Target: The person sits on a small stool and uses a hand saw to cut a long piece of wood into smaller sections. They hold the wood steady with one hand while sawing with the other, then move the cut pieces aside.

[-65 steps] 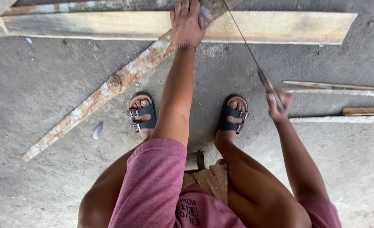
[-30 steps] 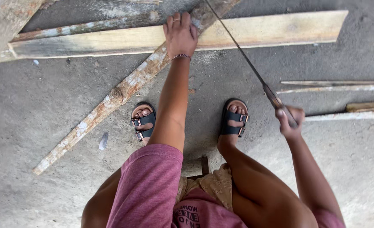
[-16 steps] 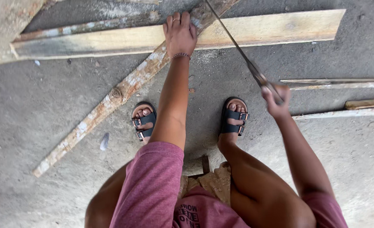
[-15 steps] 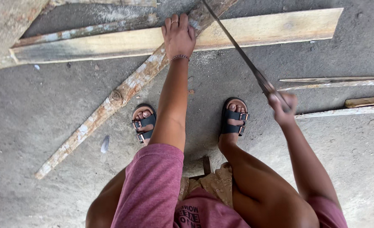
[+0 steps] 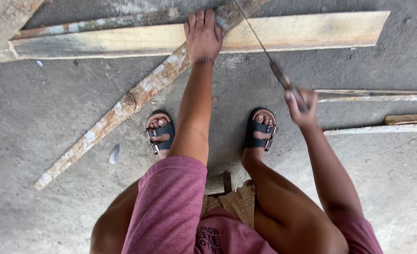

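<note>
Left hand (image 5: 203,35) pressed flat, fingers spread, on the diagonal weathered wood strip (image 5: 123,101) crossing the pale plank (image 5: 312,30), right hand (image 5: 301,106) fisted around a handsaw (image 5: 269,63).

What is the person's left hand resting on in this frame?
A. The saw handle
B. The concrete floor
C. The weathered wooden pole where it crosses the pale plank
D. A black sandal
C: the left hand lies flat, palm down, on the weathered wooden pole where it crosses the pale plank, while the right hand has its grip around the handle of the saw.
</note>
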